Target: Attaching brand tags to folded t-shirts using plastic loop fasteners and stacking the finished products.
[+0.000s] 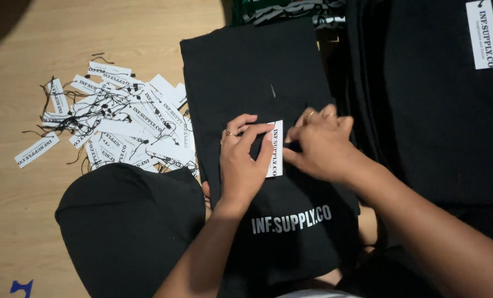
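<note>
A folded black garment with pale printed lettering lies in front of me, partly over my lap. On it rests a white rectangular paper tag with black print. My left hand lies on the tag, fingers pressing its left side. My right hand is pinched closed at the tag's right edge, fingertips together on the tag or its string; what exactly they grip is hidden. Rings show on both hands. A thin pale pin-like mark sits on the fabric above the hands.
A loose pile of white paper tags with black strings is spread on the wooden floor to the left. A stack of black garments with one white tag fills the right. My black-clad knee is lower left.
</note>
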